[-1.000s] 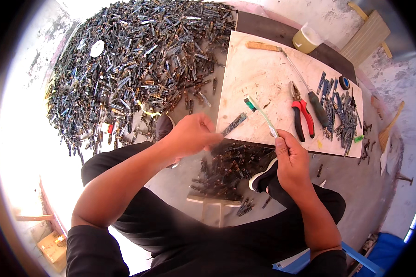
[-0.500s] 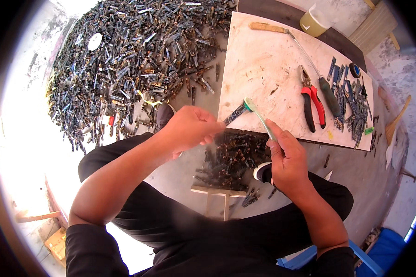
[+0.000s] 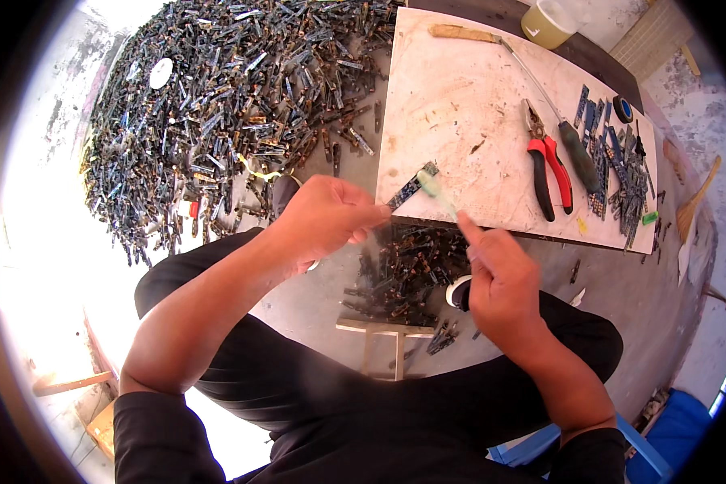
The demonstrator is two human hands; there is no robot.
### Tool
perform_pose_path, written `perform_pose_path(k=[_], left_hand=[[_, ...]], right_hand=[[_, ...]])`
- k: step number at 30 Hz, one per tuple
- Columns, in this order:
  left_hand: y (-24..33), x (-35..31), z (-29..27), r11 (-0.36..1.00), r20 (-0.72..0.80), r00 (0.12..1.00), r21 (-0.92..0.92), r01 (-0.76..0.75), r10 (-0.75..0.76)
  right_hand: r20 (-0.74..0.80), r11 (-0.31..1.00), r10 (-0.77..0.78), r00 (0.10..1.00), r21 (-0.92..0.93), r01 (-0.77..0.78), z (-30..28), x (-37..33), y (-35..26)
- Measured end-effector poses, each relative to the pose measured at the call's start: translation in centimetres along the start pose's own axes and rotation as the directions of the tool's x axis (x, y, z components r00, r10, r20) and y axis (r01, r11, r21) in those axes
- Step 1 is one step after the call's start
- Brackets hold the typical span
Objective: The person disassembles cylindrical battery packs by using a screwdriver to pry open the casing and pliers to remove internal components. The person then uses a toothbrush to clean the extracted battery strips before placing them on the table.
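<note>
My left hand pinches the near end of a narrow dark circuit-board strip, whose far end rests over the near left corner of a pale board. In my right hand is a light green toothbrush. Its blurred bristle end lies against the strip near the far tip. Red-and-black pliers and a dark-handled screwdriver lie on the board to the right. Beside them is a heap of similar dark strips.
A big pile of dark pieces covers the floor at left, and a smaller pile lies below the board. A wooden-handled tool and a yellowish tub are farther back. A wooden frame stands between my legs.
The toothbrush has shifted slightly left and down along the strip, so the strip's far tip now shows past the bristles. My right hand has tilted; my left hand keeps its pinch.
</note>
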State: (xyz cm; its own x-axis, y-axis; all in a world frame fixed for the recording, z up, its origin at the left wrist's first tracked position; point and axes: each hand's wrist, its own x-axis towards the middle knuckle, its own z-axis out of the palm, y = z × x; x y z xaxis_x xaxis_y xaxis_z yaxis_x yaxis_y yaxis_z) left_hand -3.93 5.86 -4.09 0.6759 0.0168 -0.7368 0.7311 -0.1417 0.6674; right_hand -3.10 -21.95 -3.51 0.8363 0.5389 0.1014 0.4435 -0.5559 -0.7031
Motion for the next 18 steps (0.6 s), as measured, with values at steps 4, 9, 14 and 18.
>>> perform_pose_path(k=[4,9,14,18], left_hand=[[-1.0,0.6,-0.2,0.999,0.013,1.0,-0.039,-0.016,0.017],[-0.4,0.3,0.1,1.0,-0.008,1.0,-0.016,-0.014,0.014],[-0.5,0.5,0.0,0.999,0.009,0.999,-0.022,-0.031,0.031],[-1.0,0.6,-0.1,0.999,-0.009,0.999,-0.007,-0.045,0.045]], right_hand=[[-0.005,1.0,0.019,1.0,-0.021,-0.019,-0.5,0.0,0.0],[0.031,1.0,-0.006,1.0,-0.012,0.007,0.0,-0.9,-0.8],[0.024,0.999,0.012,1.0,-0.036,-0.011,-0.9,-0.1,-0.4],[0.009,0.997,-0.033,0.999,-0.076,0.033,-1.1,0.4,-0.2]])
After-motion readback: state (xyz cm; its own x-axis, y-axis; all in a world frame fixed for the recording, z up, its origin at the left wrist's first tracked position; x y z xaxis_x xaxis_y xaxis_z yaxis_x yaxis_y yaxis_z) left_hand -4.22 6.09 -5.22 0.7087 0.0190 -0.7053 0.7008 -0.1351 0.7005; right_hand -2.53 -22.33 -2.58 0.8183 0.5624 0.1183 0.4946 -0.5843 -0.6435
